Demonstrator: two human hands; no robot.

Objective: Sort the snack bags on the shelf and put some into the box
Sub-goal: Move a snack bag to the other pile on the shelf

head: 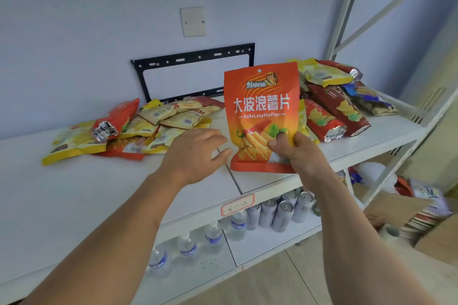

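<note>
Right hand (296, 150) grips the orange chip bag (261, 111) upright at centre frame; left hand (195, 153) hovers beside it, fingers relaxed, over the shelf (74, 193).

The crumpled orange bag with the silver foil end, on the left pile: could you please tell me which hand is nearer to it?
Left. The left hand hovers open just right of the crumpled orange bag; the right hand is farther right, holding the upright orange chip bag.

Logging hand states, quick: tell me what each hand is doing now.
Left hand: open, holding nothing, hovering above the shelf.
Right hand: gripping the orange chip bag upright.
</note>
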